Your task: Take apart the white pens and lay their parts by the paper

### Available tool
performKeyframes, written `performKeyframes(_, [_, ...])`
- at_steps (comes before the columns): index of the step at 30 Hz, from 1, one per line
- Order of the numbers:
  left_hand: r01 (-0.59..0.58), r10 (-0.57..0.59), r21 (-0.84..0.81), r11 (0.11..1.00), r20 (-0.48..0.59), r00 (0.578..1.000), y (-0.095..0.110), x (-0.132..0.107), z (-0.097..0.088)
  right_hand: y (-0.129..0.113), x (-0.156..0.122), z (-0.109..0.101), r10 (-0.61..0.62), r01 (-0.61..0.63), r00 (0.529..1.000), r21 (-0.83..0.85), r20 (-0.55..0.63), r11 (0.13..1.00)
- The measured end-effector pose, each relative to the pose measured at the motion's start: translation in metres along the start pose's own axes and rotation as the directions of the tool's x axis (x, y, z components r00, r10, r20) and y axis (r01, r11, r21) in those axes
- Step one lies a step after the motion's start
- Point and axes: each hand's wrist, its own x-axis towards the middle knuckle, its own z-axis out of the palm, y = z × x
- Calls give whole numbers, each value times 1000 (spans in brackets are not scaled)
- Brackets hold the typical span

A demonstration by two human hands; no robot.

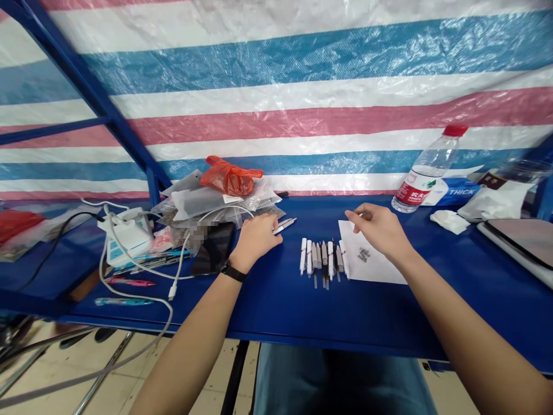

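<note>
Left hand [256, 239] low on the blue table [276, 308], fingers curled, fingertips [277, 240] at the end of a slim silver-and-white pen [285, 226]; whether clamped on it or only touching, impossible to tell. Black watch [233, 271] on that wrist. Right hand [380, 230] open above a white paper sheet [375, 266], fingers loosely curved and apart, nothing visible in them, well clear of the left hand.

Between the two hands, a row of pens [323, 262], side by side on the table, pointing toward the near edge, the last one at the sheet's left edge. Small dark print in the middle of the sheet.

Past the left hand, a heap of clear plastic bags [220, 202] under a crumpled red plastic bag [228, 177], with a black phone [215, 248] at the heap's near edge. Farther left, a white charger [127, 236] with a white cable [142, 271] trailing across the table and over its edge, plus a pink pen [129, 282] and a teal pen [123, 301] near the front.

Off to the right, a water bottle [427, 170] with a red cap, a wad of tissue [449, 222] and a grey tablet [518, 245]. Behind everything, a striped tarp [276, 98] on a blue steel frame [90, 98].
</note>
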Motion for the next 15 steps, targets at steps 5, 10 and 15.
performKeyframes(5, [49,-49,-8,999,-11,999,8,-3,4,-4,-4,3,6,-5,999,-24,36,1000])
performKeyframes(10, [111,-111,-8,994,-10,994,15,-4,9,-4,-3,5,-8,9,999,-24,47,1000])
performKeyframes(15, [43,-44,-22,999,-88,995,20,-4,14,4,1,3,-89,89,996,25,-9,996])
